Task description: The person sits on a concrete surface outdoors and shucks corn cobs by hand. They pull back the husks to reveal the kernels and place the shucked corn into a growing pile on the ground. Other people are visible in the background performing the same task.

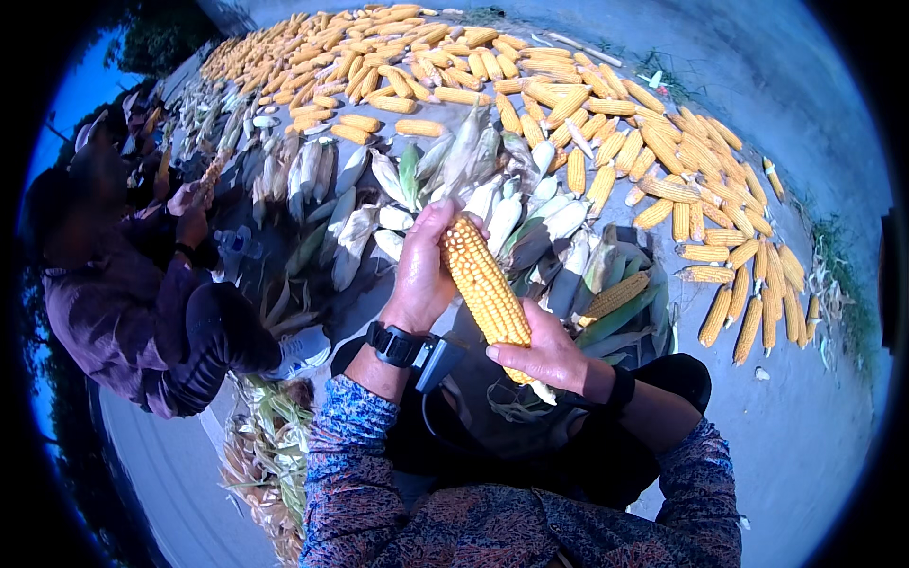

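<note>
A bare yellow corn cob slants across the middle of the view, held between both hands. My left hand grips its upper end, where some kernels look pale. Around the lower end my right hand is closed, with the thumb lying along the kernels. A short whitish stub of husk or stalk sticks out below it. Just beyond the hands lies a heap of corn ears in pale husks. To the right of that heap rests a partly husked ear on green husk leaves.
Many husked yellow cobs spread in an arc over the concrete ground. At left another person crouches, hands on an ear, near a clear plastic bottle. Stripped husks pile up by my left side.
</note>
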Available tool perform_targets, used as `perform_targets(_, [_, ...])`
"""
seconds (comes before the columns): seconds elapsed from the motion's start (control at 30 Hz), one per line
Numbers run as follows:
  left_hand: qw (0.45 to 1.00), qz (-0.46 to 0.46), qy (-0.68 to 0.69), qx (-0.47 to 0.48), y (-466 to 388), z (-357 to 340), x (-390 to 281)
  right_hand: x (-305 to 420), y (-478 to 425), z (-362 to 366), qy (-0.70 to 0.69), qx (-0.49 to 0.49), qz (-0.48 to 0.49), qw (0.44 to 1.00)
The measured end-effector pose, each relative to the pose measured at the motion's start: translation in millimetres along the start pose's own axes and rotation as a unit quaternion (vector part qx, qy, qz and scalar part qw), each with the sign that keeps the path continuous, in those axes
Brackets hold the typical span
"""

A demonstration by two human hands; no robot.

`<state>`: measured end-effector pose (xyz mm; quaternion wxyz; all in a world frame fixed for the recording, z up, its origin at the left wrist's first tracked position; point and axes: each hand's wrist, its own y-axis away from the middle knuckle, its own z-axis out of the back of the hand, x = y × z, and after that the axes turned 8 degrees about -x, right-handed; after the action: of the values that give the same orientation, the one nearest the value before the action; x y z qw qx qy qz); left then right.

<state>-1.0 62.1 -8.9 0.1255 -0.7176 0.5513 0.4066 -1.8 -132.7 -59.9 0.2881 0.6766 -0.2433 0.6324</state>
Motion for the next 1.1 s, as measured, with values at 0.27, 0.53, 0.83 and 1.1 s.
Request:
perform_targets(0.27, [0.989, 0.066, 0.126, -0.034, -8.4, 3.0, 9.1, -0.2, 2.6, 2.3, -0.021, -0.013, -0.02, 0.999])
perform_targets(0.53, [0.983, -0.084, -0.128, -0.099, -1.9, -8.3, 17.2, 20.0, -0.1, 1.9, 0.05, -0.044, -0.066, 0.996])
perform_targets(0.83, [0.967, -0.124, -0.163, -0.148, -5.5, -10.0, 24.9, 29.6, -1.4, -6.2, 0.011, -0.06, -0.078, 0.995])
perform_targets(1.1, [0.99, -0.057, -0.018, -0.129, -11.1, -1.0, 23.7, 38.9, 0.5, -5.8, 0.025, -0.055, -0.092, 0.994])
